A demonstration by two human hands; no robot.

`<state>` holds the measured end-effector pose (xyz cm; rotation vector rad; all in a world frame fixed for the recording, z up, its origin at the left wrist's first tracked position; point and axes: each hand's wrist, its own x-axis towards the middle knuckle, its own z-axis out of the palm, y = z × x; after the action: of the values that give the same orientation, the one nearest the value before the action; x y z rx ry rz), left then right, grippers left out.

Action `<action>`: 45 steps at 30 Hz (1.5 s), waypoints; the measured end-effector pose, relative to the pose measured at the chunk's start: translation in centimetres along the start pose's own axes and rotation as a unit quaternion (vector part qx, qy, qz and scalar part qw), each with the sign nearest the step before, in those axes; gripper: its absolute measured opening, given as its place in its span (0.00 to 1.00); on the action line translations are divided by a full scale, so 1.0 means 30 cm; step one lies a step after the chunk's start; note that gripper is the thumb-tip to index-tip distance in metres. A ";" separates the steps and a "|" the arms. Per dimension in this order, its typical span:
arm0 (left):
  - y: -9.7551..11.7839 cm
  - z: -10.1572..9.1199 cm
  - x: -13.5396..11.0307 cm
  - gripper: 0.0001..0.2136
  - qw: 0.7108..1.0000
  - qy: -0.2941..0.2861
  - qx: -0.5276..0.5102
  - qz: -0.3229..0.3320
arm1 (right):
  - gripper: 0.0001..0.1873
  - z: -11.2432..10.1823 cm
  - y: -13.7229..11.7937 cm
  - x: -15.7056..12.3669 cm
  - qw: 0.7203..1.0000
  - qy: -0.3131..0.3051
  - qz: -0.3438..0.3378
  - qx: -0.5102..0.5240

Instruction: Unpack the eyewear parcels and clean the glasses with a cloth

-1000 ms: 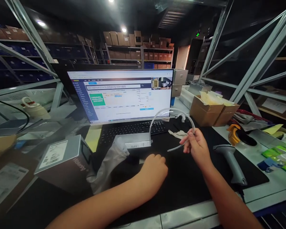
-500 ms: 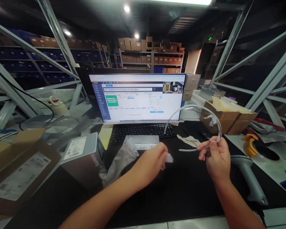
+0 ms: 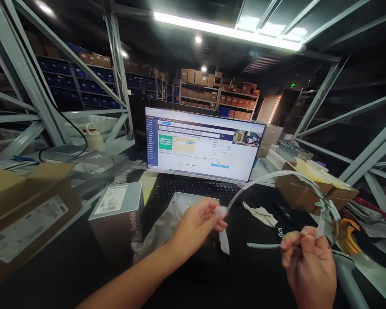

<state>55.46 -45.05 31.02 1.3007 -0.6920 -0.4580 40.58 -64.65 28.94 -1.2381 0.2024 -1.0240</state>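
Observation:
My right hand (image 3: pixel 309 262) grips a looped grey cable (image 3: pixel 276 175) near one end, the short tail sticking out to the left. The cable arcs up and over to my left hand (image 3: pixel 197 221), which pinches its other end together with a small white paper tag (image 3: pixel 224 242) that hangs down. Both hands are raised above the black desk mat (image 3: pixel 244 274), in front of the keyboard (image 3: pixel 193 189) and the lit monitor (image 3: pixel 202 143).
A grey product box (image 3: pixel 119 212) and crumpled plastic bag (image 3: pixel 154 234) lie left of my hands. An open cardboard box (image 3: pixel 25 210) sits far left, another (image 3: pixel 302 193) at right. A barcode scanner (image 3: pixel 347 274) and orange tape dispenser (image 3: pixel 349 231) lie at right. Metal shelving surrounds the desk.
My left hand rose from the mat, picked up the white tag and took the cable's free end. My right hand lifted the cable and moved right; the view tilted up.

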 end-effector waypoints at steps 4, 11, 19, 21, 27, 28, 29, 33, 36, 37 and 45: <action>-0.011 0.003 -0.013 0.13 1.000 -0.014 0.019 0.010 | 0.09 0.007 0.002 -0.008 1.000 0.002 -0.002 -0.005; -0.006 -0.006 -0.026 0.08 0.996 0.015 0.085 0.014 | 0.10 0.010 -0.008 -0.012 1.000 0.009 -0.026 -0.001; 0.017 -0.018 -0.014 0.07 0.993 0.066 0.099 -0.010 | 0.15 -0.005 -0.025 -0.006 1.000 0.017 -0.025 -0.004; 0.016 -0.018 -0.014 0.09 0.994 0.064 0.084 -0.018 | 0.16 -0.004 -0.026 -0.008 1.000 0.020 -0.020 -0.006; 0.017 -0.023 -0.016 0.07 0.996 0.060 0.062 0.000 | 0.15 -0.003 -0.020 -0.006 1.000 0.013 -0.019 -0.005; 0.018 -0.023 -0.016 0.07 0.996 0.062 0.063 0.007 | 0.15 -0.005 -0.019 -0.005 1.000 0.014 -0.020 -0.003; 0.020 -0.022 -0.015 0.07 0.996 0.064 0.062 0.014 | 0.15 -0.007 -0.018 -0.005 1.000 0.015 -0.020 -0.003; 0.025 -0.020 -0.013 0.06 0.996 0.069 0.054 0.024 | 0.15 -0.010 -0.019 -0.006 1.000 0.015 -0.024 -0.004; 0.026 -0.018 -0.015 0.06 0.996 0.070 0.051 0.028 | 0.15 -0.008 -0.018 -0.006 1.000 0.012 -0.029 -0.003; 0.026 -0.018 -0.015 0.05 0.996 0.071 0.052 0.031 | 0.15 -0.008 -0.017 -0.006 1.000 0.011 -0.027 -0.004; 0.019 -0.025 -0.016 0.05 0.994 0.081 0.064 0.033 | 0.15 -0.006 -0.002 0.004 0.999 0.018 -0.026 0.004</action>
<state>55.61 -44.07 31.37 1.4133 -0.6348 -0.2548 40.52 -64.87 28.96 -1.2240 0.1951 -1.0922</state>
